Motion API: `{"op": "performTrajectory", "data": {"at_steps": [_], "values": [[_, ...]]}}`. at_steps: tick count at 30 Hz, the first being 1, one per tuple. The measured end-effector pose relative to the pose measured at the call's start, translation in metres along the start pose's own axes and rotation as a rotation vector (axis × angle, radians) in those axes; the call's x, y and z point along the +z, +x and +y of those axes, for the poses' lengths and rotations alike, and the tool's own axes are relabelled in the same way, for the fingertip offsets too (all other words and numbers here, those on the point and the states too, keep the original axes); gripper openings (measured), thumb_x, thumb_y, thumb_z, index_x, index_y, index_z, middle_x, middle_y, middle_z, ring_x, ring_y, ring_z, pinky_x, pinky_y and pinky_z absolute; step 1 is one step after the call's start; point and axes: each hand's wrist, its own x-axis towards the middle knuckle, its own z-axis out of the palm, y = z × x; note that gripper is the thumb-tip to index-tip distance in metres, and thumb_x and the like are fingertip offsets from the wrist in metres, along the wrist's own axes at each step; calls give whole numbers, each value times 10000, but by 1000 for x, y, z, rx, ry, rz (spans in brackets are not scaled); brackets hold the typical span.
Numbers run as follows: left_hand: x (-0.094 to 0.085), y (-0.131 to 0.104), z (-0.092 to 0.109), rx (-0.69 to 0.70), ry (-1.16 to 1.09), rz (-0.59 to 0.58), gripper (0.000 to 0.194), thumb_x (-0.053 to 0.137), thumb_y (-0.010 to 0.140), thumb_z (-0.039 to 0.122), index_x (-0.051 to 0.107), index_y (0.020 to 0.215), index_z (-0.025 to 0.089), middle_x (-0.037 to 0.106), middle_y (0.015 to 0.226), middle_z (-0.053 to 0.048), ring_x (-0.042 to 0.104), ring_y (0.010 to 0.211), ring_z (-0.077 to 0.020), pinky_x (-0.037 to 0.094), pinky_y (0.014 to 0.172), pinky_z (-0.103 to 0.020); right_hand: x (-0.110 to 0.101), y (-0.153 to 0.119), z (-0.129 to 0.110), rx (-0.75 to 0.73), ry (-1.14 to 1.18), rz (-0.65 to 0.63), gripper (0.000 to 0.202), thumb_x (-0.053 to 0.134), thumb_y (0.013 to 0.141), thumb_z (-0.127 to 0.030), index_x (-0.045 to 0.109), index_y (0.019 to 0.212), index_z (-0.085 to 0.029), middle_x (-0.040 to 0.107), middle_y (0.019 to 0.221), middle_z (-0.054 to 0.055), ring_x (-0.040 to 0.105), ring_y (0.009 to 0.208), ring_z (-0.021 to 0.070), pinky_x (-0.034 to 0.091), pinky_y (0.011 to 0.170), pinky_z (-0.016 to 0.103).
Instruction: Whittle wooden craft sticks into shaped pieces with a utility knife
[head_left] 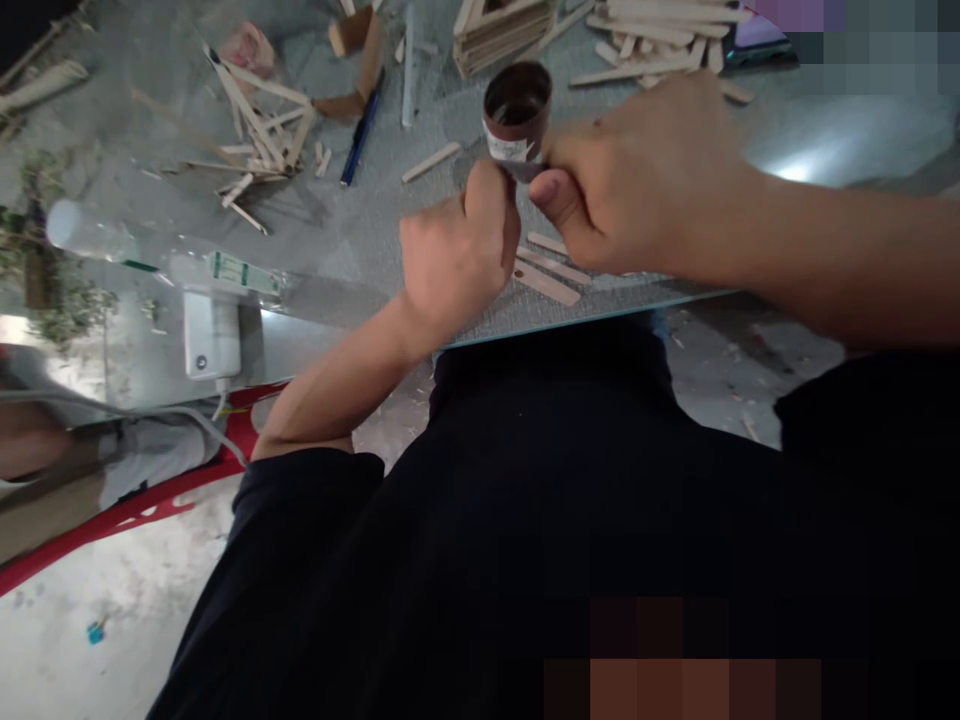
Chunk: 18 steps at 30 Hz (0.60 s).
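Observation:
Just beyond my hands, on the glass-topped table [352, 240], is a small brown cup [516, 140] with a torn white label and a dark inside. My left hand [459, 245] is closed in a fist at the cup's near side. My right hand [637, 170] is closed too, its thumb pressed along the curled fingers beside the cup's right side. Whatever is between the fingers of either hand is hidden, and I cannot tell whether they touch the cup. Flat wooden craft sticks [547, 282] lie under and between my wrists.
A heap of craft sticks [660, 30] and a stacked stick frame [502, 35] lie at the back. Leftward are a loose stick structure [274, 140], a blue pen [362, 135], a cardboard piece [367, 65], a plastic bottle [240, 275] and a white power bank [211, 335] with a cable.

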Motion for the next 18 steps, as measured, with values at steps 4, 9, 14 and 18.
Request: {"op": "performTrajectory", "data": {"at_steps": [4,9,14,18], "values": [[-7,0,2,-1,-74,-4,646,181,1107,742,634,1065,283,662,869,-134,670,838,-347,455,834,-493,3,-1,0,-14,-17,49,970,-44,1119,-678,750,1356,-173,760,944,171,729,855,349,428,739,433],[7,0,-2,-101,-289,65,561,309,1095,757,601,994,289,603,835,-129,623,957,-363,476,874,-475,1,1,-3,-9,-52,46,899,18,1122,-646,753,1329,-172,776,963,196,760,878,368,389,700,442],[18,0,-11,-61,-270,68,522,437,1094,737,637,995,265,604,890,-130,606,959,-352,477,942,-490,-3,1,-5,-27,-24,59,843,72,1144,-626,743,1332,-152,785,965,200,771,871,417,372,678,427],[24,4,-6,-84,-298,46,612,436,1081,779,675,1146,219,634,965,-160,622,1079,-378,478,981,-485,-5,1,-7,0,3,54,834,55,1144,-613,740,1290,-162,787,1001,210,751,878,396,385,704,444]]}}
